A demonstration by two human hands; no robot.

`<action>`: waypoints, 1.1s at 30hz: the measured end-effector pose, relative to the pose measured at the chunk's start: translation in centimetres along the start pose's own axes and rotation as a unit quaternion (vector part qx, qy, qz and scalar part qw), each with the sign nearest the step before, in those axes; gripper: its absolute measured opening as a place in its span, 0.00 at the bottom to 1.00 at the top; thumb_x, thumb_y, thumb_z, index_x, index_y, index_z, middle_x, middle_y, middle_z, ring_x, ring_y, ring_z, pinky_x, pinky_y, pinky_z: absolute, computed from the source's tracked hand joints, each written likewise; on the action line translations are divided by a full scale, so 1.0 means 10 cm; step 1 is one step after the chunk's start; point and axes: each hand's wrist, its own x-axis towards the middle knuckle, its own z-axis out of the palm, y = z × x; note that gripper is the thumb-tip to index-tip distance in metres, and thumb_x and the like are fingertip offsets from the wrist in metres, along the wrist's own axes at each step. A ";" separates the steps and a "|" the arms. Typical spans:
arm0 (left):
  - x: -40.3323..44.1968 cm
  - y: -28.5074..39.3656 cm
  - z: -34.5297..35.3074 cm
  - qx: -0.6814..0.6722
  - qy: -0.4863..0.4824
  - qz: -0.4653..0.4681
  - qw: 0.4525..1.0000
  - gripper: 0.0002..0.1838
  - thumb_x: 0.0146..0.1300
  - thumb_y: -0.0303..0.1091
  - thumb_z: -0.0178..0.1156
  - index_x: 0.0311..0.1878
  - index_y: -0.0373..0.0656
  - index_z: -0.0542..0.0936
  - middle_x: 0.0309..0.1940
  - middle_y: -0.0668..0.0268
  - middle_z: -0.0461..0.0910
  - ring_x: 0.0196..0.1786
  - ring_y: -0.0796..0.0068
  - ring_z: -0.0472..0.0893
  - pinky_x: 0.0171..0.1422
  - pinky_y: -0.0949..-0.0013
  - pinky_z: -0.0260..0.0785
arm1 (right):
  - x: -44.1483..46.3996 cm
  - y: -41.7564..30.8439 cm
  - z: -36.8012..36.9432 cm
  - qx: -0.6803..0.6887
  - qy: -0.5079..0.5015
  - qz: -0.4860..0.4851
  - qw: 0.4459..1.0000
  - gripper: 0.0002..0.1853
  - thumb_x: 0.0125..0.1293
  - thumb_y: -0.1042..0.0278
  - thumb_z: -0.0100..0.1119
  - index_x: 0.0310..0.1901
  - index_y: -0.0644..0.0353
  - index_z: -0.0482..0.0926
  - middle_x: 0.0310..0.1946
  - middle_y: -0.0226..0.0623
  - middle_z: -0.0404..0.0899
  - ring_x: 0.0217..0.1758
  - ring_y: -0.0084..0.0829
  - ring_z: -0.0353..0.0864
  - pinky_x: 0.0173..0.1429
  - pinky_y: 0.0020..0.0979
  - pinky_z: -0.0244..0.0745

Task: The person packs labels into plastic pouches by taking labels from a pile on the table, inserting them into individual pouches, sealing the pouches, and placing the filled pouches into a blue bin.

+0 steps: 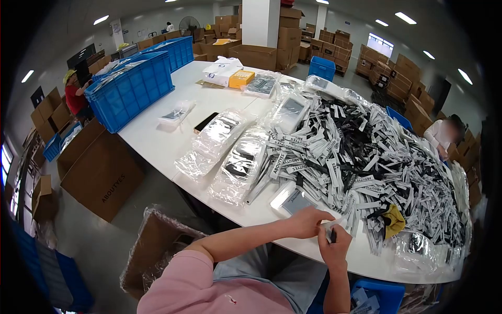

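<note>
My left hand and my right hand meet at the table's front edge. Both are closed on a small white strip. Something dark shows at my right fingers, too small to name. Just beyond my left hand lies a clear bag with a grey printed panel. A large heap of black and white printed strips spreads across the table in front of and to the right of my hands. A yellow cloth piece rests on the heap's near edge.
Clear bags of packed goods and a phone lie left of the heap. Blue crates stand at the table's far left. An open carton sits on the floor beside me. Another person works across the heap.
</note>
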 end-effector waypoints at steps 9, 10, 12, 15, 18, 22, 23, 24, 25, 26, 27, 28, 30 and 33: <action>0.14 0.01 -0.02 0.209 0.234 0.166 0.935 0.34 0.43 0.21 0.56 0.59 0.51 0.72 0.18 0.67 0.69 0.19 0.68 0.72 0.21 0.66 0.64 | -0.04 0.21 0.09 -0.056 0.066 0.004 0.996 0.17 0.52 0.66 0.65 0.39 0.66 0.72 0.29 0.48 0.74 0.32 0.49 0.76 0.34 0.38 0.70; 0.14 0.04 0.00 0.160 0.241 0.162 0.943 0.34 0.43 0.23 0.56 0.60 0.51 0.71 0.19 0.66 0.70 0.21 0.66 0.73 0.23 0.65 0.66 | -0.06 0.19 0.10 -0.080 0.022 -0.011 0.997 0.17 0.56 0.63 0.62 0.40 0.67 0.72 0.32 0.50 0.74 0.34 0.50 0.76 0.34 0.38 0.70; 0.12 0.07 0.06 0.133 0.236 0.187 0.944 0.35 0.41 0.24 0.58 0.61 0.51 0.71 0.23 0.65 0.72 0.26 0.64 0.74 0.28 0.65 0.69 | -0.13 0.56 0.23 -0.006 -0.029 0.085 0.996 0.18 0.59 0.62 0.58 0.43 0.67 0.71 0.36 0.49 0.75 0.35 0.46 0.77 0.33 0.37 0.71; 0.00 0.08 0.26 0.212 0.223 0.298 0.904 0.34 0.41 0.25 0.58 0.59 0.51 0.73 0.21 0.68 0.71 0.23 0.69 0.72 0.27 0.67 0.66 | -0.14 0.66 0.25 0.226 -0.125 0.270 0.927 0.19 0.67 0.59 0.45 0.51 0.67 0.68 0.42 0.42 0.76 0.37 0.31 0.77 0.31 0.32 0.70; 0.09 0.06 0.14 0.214 0.223 0.211 0.927 0.35 0.44 0.27 0.58 0.62 0.47 0.69 0.28 0.64 0.76 0.27 0.63 0.76 0.28 0.63 0.68 | -0.05 0.04 0.42 0.394 0.064 0.402 0.824 0.19 0.70 0.57 0.41 0.51 0.65 0.69 0.30 0.32 0.75 0.34 0.24 0.74 0.29 0.27 0.70; -0.08 -0.08 0.05 0.147 0.185 0.135 0.962 0.38 0.44 0.26 0.59 0.64 0.47 0.65 0.22 0.63 0.74 0.23 0.61 0.75 0.25 0.62 0.68 | -0.27 0.35 0.55 0.339 -0.028 0.262 0.903 0.17 0.68 0.59 0.44 0.47 0.66 0.70 0.27 0.32 0.74 0.31 0.25 0.74 0.32 0.25 0.70; -0.15 -0.08 0.12 0.139 0.171 0.139 0.965 0.38 0.44 0.26 0.59 0.64 0.47 0.65 0.22 0.63 0.74 0.23 0.61 0.75 0.25 0.62 0.68 | -0.32 0.50 0.59 0.293 -0.014 0.202 0.934 0.16 0.68 0.60 0.45 0.46 0.66 0.70 0.26 0.32 0.74 0.30 0.25 0.73 0.33 0.25 0.70; -0.23 -0.08 0.20 0.185 0.146 0.182 0.955 0.39 0.43 0.26 0.60 0.65 0.47 0.65 0.21 0.63 0.74 0.23 0.61 0.75 0.24 0.63 0.67 | -0.23 0.39 0.55 0.290 0.007 0.185 0.939 0.16 0.68 0.61 0.44 0.46 0.67 0.70 0.25 0.34 0.73 0.29 0.26 0.72 0.35 0.28 0.70; -0.27 -0.06 0.22 0.229 0.124 0.225 0.939 0.39 0.43 0.26 0.61 0.65 0.47 0.65 0.21 0.64 0.73 0.23 0.62 0.75 0.24 0.63 0.67 | -0.21 0.31 0.51 0.286 0.016 0.194 0.938 0.16 0.68 0.61 0.44 0.46 0.67 0.70 0.25 0.34 0.73 0.29 0.26 0.72 0.35 0.28 0.70; -0.26 -0.04 0.19 0.216 0.143 0.191 0.947 0.38 0.43 0.27 0.61 0.64 0.47 0.66 0.21 0.64 0.73 0.23 0.62 0.75 0.25 0.64 0.67 | -0.21 0.24 0.49 0.290 -0.021 0.255 0.922 0.15 0.67 0.64 0.44 0.46 0.68 0.70 0.26 0.36 0.74 0.30 0.29 0.73 0.36 0.30 0.70; -0.23 -0.06 0.16 0.194 0.171 0.164 0.952 0.38 0.43 0.24 0.59 0.64 0.48 0.66 0.19 0.64 0.72 0.22 0.62 0.74 0.25 0.63 0.66 | -0.24 0.19 0.50 0.295 -0.058 0.316 0.900 0.14 0.66 0.67 0.44 0.47 0.68 0.70 0.28 0.38 0.75 0.31 0.31 0.74 0.37 0.31 0.71; -0.20 -0.08 0.12 0.173 0.199 0.135 0.955 0.39 0.42 0.21 0.58 0.65 0.49 0.66 0.18 0.65 0.70 0.21 0.63 0.73 0.24 0.63 0.66 | -0.29 0.15 0.56 0.228 -0.013 0.219 0.949 0.13 0.65 0.69 0.44 0.46 0.68 0.70 0.30 0.39 0.75 0.32 0.31 0.75 0.37 0.31 0.70; -0.22 -0.03 0.09 0.148 0.184 0.094 0.967 0.40 0.43 0.21 0.57 0.65 0.50 0.66 0.18 0.64 0.71 0.22 0.62 0.74 0.25 0.62 0.66 | -0.29 0.14 0.57 0.231 0.028 0.153 0.961 0.12 0.65 0.69 0.44 0.46 0.68 0.70 0.31 0.39 0.75 0.33 0.31 0.75 0.37 0.31 0.70; -0.33 0.04 0.20 0.201 0.071 0.169 0.962 0.39 0.43 0.21 0.58 0.65 0.48 0.65 0.24 0.61 0.76 0.25 0.60 0.76 0.26 0.62 0.66 | -0.34 0.22 0.55 0.300 0.088 0.097 0.945 0.13 0.65 0.70 0.44 0.47 0.68 0.70 0.28 0.37 0.75 0.30 0.28 0.75 0.34 0.29 0.70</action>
